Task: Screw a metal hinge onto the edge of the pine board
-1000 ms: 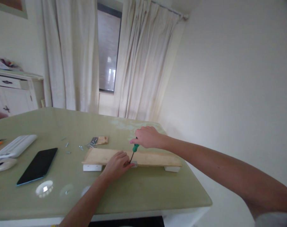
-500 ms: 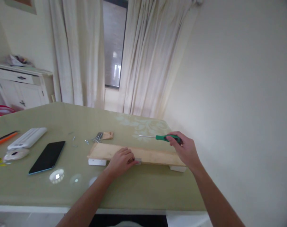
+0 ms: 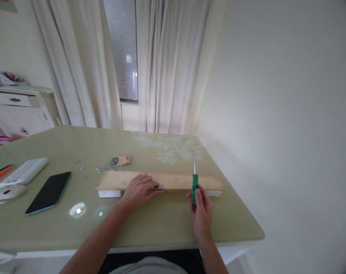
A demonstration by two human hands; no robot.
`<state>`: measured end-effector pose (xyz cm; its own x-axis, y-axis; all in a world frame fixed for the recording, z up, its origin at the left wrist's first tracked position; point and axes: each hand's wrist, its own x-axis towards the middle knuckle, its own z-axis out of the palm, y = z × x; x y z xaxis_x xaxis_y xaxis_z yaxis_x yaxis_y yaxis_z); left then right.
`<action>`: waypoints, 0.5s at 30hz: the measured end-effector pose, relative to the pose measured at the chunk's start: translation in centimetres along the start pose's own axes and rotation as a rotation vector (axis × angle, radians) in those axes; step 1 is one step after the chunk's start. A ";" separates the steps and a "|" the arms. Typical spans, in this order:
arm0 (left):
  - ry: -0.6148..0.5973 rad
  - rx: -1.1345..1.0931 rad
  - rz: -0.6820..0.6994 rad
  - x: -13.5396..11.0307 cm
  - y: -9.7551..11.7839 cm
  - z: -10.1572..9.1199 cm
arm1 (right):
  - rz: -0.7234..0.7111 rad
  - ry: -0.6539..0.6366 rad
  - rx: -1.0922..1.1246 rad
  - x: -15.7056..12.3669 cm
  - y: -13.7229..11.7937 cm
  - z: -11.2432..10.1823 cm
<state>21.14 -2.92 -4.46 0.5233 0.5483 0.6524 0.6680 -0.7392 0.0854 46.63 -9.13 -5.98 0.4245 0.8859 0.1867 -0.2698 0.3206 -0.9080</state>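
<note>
A light wooden board (image 3: 178, 180) lies across white blocks (image 3: 110, 193) at its two ends. My left hand (image 3: 139, 191) rests on the board's near edge, its thumb and fingers closed on a small metal hinge (image 3: 159, 187) set against that edge. Part of the hinge is hidden by the fingers. My right hand (image 3: 201, 207) grips a green-handled screwdriver (image 3: 195, 186) in front of the board's right part. The screwdriver's shaft points up and away from me.
Left of the board lie a black phone (image 3: 48, 193), a white plastic case (image 3: 24, 172), a white computer mouse (image 3: 10, 192) and an orange cutter (image 3: 0, 173). Several loose screws (image 3: 98, 170) and a small wooden piece with metal parts (image 3: 123, 160) sit behind. A wall (image 3: 289, 133) rises at right.
My right hand has come down and left, turning the screwdriver from pointing left to pointing upward. My left hand stays at the hinge. The camera view has shifted a little.
</note>
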 end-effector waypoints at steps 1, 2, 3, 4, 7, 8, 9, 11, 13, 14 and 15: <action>-0.002 0.006 0.013 0.0 -0.1 0.0 | 0.032 -0.052 -0.019 -0.2 0.0 0.0; -0.004 0.017 0.030 -0.1 -0.1 -0.1 | 0.054 -0.094 -0.030 -0.4 0.0 0.0; -0.005 0.037 0.050 -0.1 -0.1 -0.1 | 0.058 -0.122 -0.032 -0.6 0.1 -0.1; -0.004 0.062 0.073 -0.1 -0.1 -0.1 | 0.044 -0.137 -0.030 -0.7 0.3 -0.1; 0.005 0.129 0.154 -0.1 0.4 0.0 | -0.022 -0.152 -0.069 -0.9 0.7 0.0; 0.017 0.137 0.182 0.0 0.7 0.0 | -0.023 -0.161 -0.097 -0.9 0.8 0.0; 0.031 0.138 0.206 0.1 1.0 0.1 | -0.012 -0.171 -0.127 -0.9 0.9 0.1; 0.065 0.132 0.245 0.3 1.4 0.1 | 0.007 -0.200 -0.190 -1.0 0.9 0.2; 0.101 0.130 0.276 0.4 1.7 0.1 | 0.006 -0.236 -0.251 -1.1 0.9 0.2; 0.113 0.134 0.292 0.4 1.7 0.1 | 0.006 -0.254 -0.281 -1.2 0.9 0.2; 0.122 0.141 0.306 0.4 1.7 0.0 | 0.011 -0.271 -0.304 -1.2 0.9 0.2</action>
<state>22.46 -3.96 -4.08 0.6491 0.2529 0.7175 0.5610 -0.7960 -0.2270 45.71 -9.85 -6.92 0.1691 0.9580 0.2318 0.0122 0.2331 -0.9724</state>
